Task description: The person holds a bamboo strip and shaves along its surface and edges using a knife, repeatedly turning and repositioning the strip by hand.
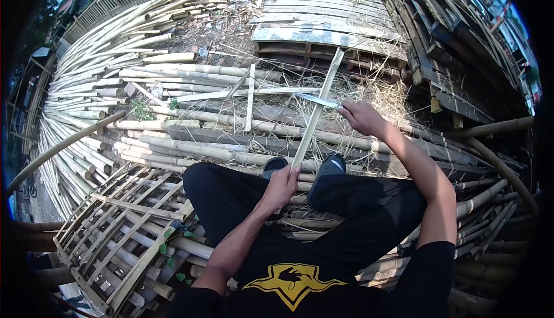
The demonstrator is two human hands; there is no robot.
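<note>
My left hand (pixel 281 189) is closed around the lower end of a long split bamboo strip (pixel 312 129), close to my lap. From there the strip slants up and away to the right. My right hand (pixel 363 118) grips a knife (pixel 321 101) by its handle, which the fingers mostly hide. The blade points left and crosses the strip at its upper half. Below the strip lie bamboo poles (pixel 271 126) strewn with thin shavings (pixel 369 96). A shorter bamboo slat (pixel 250 99) rests on the poles to the left.
Pallets (pixel 323 15) stand low at the back, with wooden frames (pixel 444 47) stacked at the right. Many bamboo poles (pixel 81 102) fan out on the left. A woven bamboo lattice (pixel 124 226) sits at lower left. My crossed legs (pixel 369 202) are in front.
</note>
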